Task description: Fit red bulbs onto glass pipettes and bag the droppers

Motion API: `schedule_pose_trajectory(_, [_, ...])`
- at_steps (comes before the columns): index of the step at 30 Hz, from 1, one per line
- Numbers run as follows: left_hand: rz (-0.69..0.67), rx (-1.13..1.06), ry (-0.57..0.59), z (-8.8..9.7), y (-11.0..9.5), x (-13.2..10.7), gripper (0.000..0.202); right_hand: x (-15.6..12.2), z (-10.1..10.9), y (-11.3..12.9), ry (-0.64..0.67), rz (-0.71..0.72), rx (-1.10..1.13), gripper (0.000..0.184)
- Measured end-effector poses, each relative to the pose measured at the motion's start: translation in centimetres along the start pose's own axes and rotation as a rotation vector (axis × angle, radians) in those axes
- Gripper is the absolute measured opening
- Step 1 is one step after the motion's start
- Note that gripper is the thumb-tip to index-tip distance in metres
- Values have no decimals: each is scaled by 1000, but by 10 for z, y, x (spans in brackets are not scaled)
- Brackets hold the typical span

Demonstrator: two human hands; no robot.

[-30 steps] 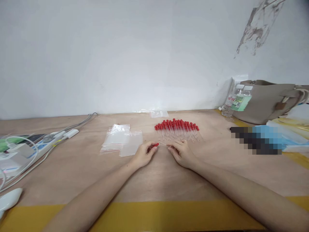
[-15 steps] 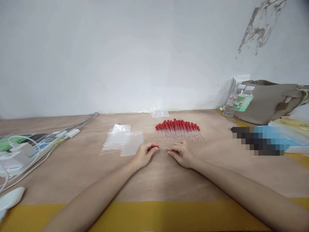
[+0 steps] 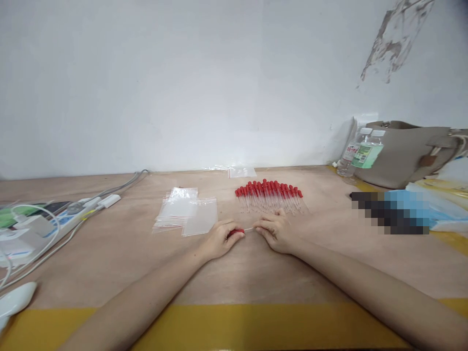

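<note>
My left hand (image 3: 220,239) pinches the red bulb end of a small dropper (image 3: 241,230), a thin clear tube with a red rubber cap. My right hand (image 3: 275,232) pinches the clear tip end of the same dropper. Both hands rest low on the wooden table (image 3: 237,273), fingers closed. Just beyond my right hand lies a row of several red-capped droppers (image 3: 269,196). To the left of my left hand lies a stack of small clear zip bags (image 3: 186,214).
A power strip with chargers and cables (image 3: 54,224) lies at the left, a white mouse (image 3: 16,300) at the near left edge. Two bottles (image 3: 360,153), a beige handbag (image 3: 409,153) and blue cloth (image 3: 413,207) sit at the right. Another clear bag (image 3: 241,171) lies by the wall.
Both hands have drawn slightly nearer to me and lower onto the table, still holding the dropper between them. My left fingers now close more over the red bulb.
</note>
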State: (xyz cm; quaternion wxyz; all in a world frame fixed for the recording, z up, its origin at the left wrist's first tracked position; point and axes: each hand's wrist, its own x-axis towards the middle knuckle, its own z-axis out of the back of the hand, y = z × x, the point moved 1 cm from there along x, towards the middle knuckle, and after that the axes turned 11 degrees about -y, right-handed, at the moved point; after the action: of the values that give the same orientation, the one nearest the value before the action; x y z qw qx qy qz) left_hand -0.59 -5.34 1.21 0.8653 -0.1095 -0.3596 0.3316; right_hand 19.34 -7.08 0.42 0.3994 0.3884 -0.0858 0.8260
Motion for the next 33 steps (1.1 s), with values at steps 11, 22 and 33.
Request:
schedule_pose_trajectory(11, [-48,100,-11,0,-1,-3,22,3,-5,11,86,-6,-24,26])
schedule_pose_trajectory(22, [-23,284,-157,19,13,11,30,17,-5,5,23,-158,76,25])
schedule_pose_trajectory(33, [344,554,-1,16,55,-2,41,69,-35,-31,-211,-290,-266,26])
